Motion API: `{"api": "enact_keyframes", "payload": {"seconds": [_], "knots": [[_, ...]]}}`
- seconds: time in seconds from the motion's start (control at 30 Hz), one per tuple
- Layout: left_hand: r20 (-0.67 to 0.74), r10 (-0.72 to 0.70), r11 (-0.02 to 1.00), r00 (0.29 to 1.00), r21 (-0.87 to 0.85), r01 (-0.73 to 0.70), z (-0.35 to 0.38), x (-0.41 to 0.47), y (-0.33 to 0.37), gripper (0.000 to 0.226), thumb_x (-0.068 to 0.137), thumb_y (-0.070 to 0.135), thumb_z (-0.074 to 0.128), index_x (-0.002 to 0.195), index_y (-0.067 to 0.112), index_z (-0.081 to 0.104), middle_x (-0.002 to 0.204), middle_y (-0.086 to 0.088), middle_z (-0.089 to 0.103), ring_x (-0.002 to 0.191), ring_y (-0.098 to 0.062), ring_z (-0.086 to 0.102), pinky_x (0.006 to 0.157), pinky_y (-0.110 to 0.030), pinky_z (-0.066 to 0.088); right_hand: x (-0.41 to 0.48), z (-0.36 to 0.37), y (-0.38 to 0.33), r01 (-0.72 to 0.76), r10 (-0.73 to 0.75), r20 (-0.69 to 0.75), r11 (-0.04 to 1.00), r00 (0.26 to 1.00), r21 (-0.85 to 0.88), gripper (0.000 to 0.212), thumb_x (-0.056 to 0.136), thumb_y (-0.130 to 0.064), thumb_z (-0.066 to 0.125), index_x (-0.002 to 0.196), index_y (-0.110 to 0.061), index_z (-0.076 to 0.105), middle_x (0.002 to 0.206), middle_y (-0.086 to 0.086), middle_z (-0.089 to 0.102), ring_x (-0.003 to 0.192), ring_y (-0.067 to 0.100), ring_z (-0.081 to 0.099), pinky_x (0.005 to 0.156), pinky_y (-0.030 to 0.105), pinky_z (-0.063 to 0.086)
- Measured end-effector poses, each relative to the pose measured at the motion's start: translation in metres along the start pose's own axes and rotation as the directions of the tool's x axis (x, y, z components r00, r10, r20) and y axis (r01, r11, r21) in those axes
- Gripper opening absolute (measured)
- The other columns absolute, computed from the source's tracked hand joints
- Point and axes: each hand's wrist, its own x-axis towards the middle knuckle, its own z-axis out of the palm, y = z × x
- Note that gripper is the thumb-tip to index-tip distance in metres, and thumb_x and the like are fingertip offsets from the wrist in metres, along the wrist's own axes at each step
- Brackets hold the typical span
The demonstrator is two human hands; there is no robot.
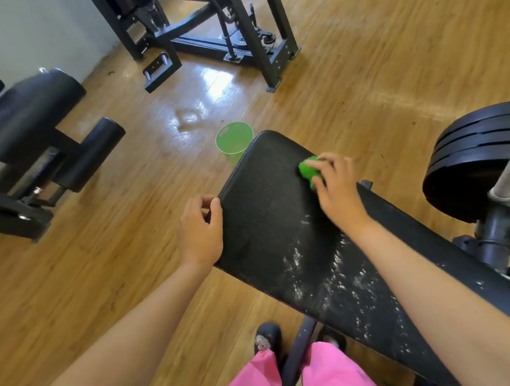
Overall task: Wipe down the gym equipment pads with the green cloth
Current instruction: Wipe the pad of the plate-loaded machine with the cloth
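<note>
While the left hand (200, 229) grips the bench pad (279, 221) edge, the right hand (335, 185) presses the bunched green cloth (308, 168) near its far end; white residue (336, 274) nearer the person could easily be missed.

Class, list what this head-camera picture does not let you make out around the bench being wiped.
1. Green cloth: head view, mostly covered by the right-hand grip, so its size and folding are hidden.
2. Green cup: head view, base hidden behind the bench pad.
3. Left-hand grip: head view, fingertips hidden behind the pad's edge.
4. Weight plates: head view, cut off by the right frame edge.
</note>
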Motion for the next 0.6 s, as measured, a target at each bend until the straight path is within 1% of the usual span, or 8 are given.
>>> {"api": "enact_keyframes", "payload": {"seconds": [0.03,0.1,0.13,0.2,0.27,0.33,0.47,0.6], "knots": [[-0.002,0.005,1.0,1.0,0.004,-0.005,0.0,0.0,-0.001,0.017,0.098,0.031,0.044,0.095,0.024,0.058,0.092,0.006,0.06,0.083,-0.012,0.056,0.063,-0.023,0.041,0.01,-0.003,0.008,-0.058,0.058,-0.017,0.998,0.998,-0.002,0.028,0.091,-0.006,0.052,0.118,-0.005,0.06,0.116,0.016,0.052,0.107,0.03,0.04,0.097,0.036,0.034],[-0.004,0.014,1.0,1.0,0.014,-0.014,0.0,0.001,-0.002,0.017,0.098,0.032,0.043,0.095,0.025,0.058,0.092,0.005,0.061,0.084,-0.014,0.057,0.063,-0.024,0.04,0.019,-0.006,0.015,-0.149,0.15,-0.034,0.989,0.988,0.016,0.029,0.092,-0.004,0.054,0.12,-0.005,0.059,0.117,0.015,0.051,0.109,0.032,0.041,0.097,0.041,0.037],[-0.004,0.018,1.0,1.0,0.023,-0.018,0.0,0.001,-0.002,0.017,0.099,0.032,0.043,0.095,0.025,0.058,0.093,0.005,0.061,0.084,-0.014,0.056,0.062,-0.023,0.039,0.016,-0.006,0.014,-0.169,0.169,-0.038,0.985,0.985,0.025,0.029,0.092,-0.004,0.053,0.12,-0.005,0.058,0.117,0.015,0.05,0.11,0.032,0.04,0.097,0.041,0.037],[-0.004,0.016,0.999,1.0,0.034,-0.016,0.001,0.0,-0.001,0.016,0.099,0.031,0.043,0.096,0.025,0.058,0.093,0.005,0.06,0.083,-0.013,0.055,0.06,-0.021,0.036,-0.002,-0.004,0.004,-0.153,0.155,-0.045,0.987,0.987,0.041,0.029,0.091,-0.004,0.053,0.119,-0.005,0.059,0.117,0.014,0.05,0.108,0.029,0.04,0.097,0.036,0.034],[-0.005,0.014,0.999,1.0,0.036,-0.014,0.0,0.0,0.0,0.016,0.099,0.03,0.043,0.096,0.024,0.058,0.093,0.004,0.06,0.083,-0.013,0.055,0.059,-0.021,0.035,-0.034,-0.003,-0.013,-0.1,0.103,-0.04,0.993,0.994,0.068,0.028,0.09,-0.007,0.051,0.116,-0.005,0.06,0.117,0.013,0.05,0.107,0.026,0.04,0.099,0.028,0.029],[-0.001,0.026,0.999,1.0,0.043,-0.026,0.0,-0.001,-0.001,0.016,0.1,0.031,0.042,0.097,0.025,0.057,0.094,0.004,0.06,0.084,-0.014,0.055,0.06,-0.021,0.036,-0.076,0.0,-0.033,-0.041,0.042,-0.003,0.994,0.999,0.101,0.027,0.091,-0.009,0.049,0.115,-0.004,0.062,0.117,0.011,0.05,0.108,0.024,0.042,0.102,0.025,0.028],[0.009,0.038,0.998,0.999,0.053,-0.038,0.0,-0.002,0.001,0.017,0.1,0.029,0.04,0.099,0.023,0.056,0.096,0.004,0.059,0.086,-0.014,0.055,0.061,-0.021,0.037,-0.149,0.003,-0.062,0.082,-0.099,0.099,0.984,0.99,0.16,0.032,0.088,-0.006,0.053,0.119,-0.013,0.058,0.121,0.003,0.048,0.109,0.022,0.045,0.1,0.028,0.035],[0.01,0.045,0.997,0.999,0.058,-0.046,0.0,-0.001,-0.001,0.019,0.1,0.03,0.04,0.101,0.021,0.057,0.097,0.003,0.06,0.088,-0.016,0.056,0.064,-0.026,0.039,-0.151,-0.003,-0.049,0.275,-0.301,0.187,0.949,0.935,0.154,0.031,0.09,-0.01,0.053,0.12,-0.017,0.053,0.123,0.002,0.047,0.108,0.024,0.049,0.093,0.033,0.041]]}}
